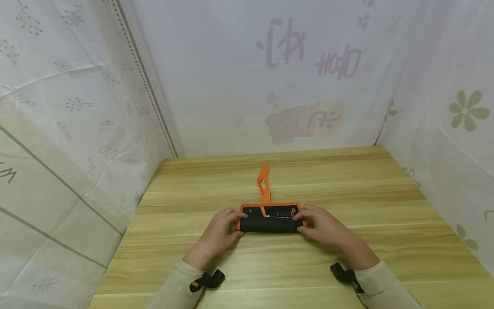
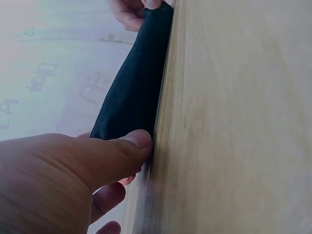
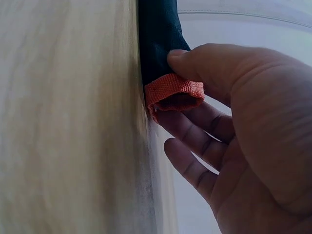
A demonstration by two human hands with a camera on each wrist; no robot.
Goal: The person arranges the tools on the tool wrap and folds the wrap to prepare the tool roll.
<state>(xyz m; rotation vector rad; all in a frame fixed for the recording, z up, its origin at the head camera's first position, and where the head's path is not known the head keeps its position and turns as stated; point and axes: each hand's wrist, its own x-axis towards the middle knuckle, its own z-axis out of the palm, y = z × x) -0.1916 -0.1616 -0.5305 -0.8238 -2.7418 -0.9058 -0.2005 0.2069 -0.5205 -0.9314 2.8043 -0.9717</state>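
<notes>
A black fabric roll-up pouch (image 1: 270, 225) with orange edging lies on the table, its near side folded over into a roll. From its far edge an orange strap (image 1: 264, 182) stretches away over the wood. My left hand (image 1: 218, 234) pinches the left end of the roll, thumb in front and fingers over the top. At the opposite end, my right hand (image 1: 324, 225) holds the roll the same way. The right wrist view shows the looped orange edging (image 3: 170, 90) at that end, below my thumb. What lies inside the roll is hidden.
The wood-grain table (image 1: 185, 193) reaches back to a pale printed curtain (image 1: 216, 86). More patterned cloth hangs at the left (image 1: 96, 107) and right (image 1: 455, 150) sides. A black wrist mount (image 1: 208, 281) sits on each forearm.
</notes>
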